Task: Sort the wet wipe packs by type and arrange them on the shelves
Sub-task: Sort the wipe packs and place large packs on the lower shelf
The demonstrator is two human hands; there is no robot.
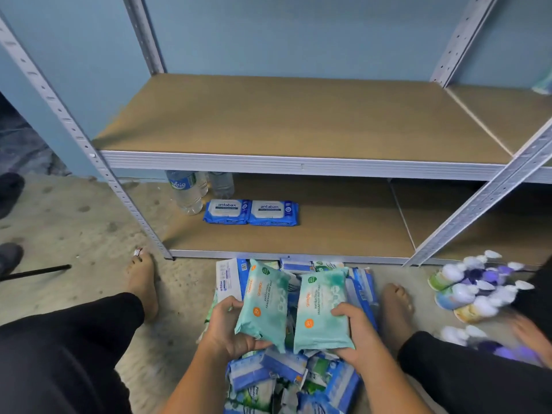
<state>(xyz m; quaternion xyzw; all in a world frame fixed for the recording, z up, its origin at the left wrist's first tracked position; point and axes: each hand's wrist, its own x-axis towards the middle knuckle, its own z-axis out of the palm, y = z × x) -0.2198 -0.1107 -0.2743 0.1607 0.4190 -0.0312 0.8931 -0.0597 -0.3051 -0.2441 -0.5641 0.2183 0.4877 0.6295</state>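
My left hand grips a teal wet wipe pack by its lower end. My right hand grips a second teal pack of the same type beside it. Both packs are held over a pile of mixed blue, white and green wipe packs on the floor between my feet. Two blue antabax packs lie side by side on the bottom shelf, towards its left. The shelf above is bare brown board.
Two water bottles stand at the bottom shelf's left back. Grey metal uprights frame the shelves. A heap of white-capped bottles lies on the floor at right, with another person's blurred hand near it. My bare feet flank the pile.
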